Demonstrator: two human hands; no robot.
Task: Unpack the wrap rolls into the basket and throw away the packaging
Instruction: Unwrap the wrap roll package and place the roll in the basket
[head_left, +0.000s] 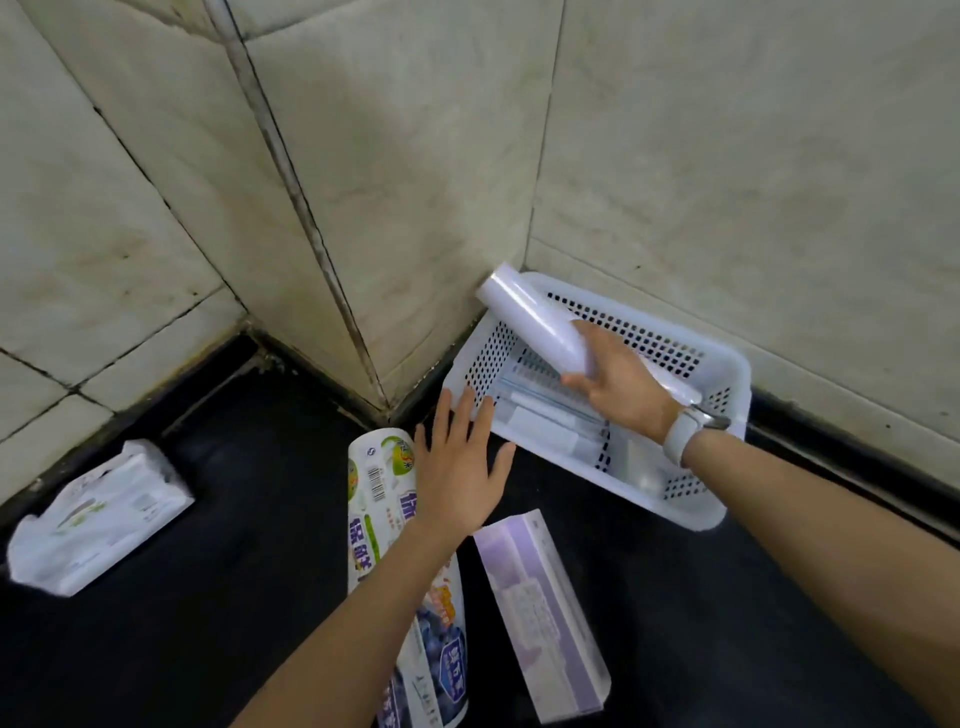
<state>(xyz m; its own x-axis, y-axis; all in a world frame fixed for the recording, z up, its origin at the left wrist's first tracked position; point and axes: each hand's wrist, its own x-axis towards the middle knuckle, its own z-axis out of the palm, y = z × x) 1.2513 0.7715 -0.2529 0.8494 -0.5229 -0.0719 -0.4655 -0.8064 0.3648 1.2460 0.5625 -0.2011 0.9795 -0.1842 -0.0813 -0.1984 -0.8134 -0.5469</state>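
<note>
A person works at the corner of a dark countertop, unpacking wrap rolls into a white perforated basket. Nearest the camera, at the counter's front edge, lie a printed packaging sleeve and just beside it to the right a lilac carton; whether either still holds a roll cannot be told. A white plastic bag sits well apart toward the left edge. Over the far end of the sleeve the left hand hovers flat, fingers spread and holding nothing, its fingertips reaching the basket's near-left rim. Farther on, the right hand, a watch on its wrist, is wrapped around one end of a bare white wrap roll, which slants up over the basket's far-left corner, clear of the floor of it. The basket stands in the back corner against the tiled wall, with what look like other rolls already lying along its bottom. The step in hand appears to be stowing this roll; the next move would call for lowering and levelling it alongside those inside, then gathering the packaging for disposal.
</note>
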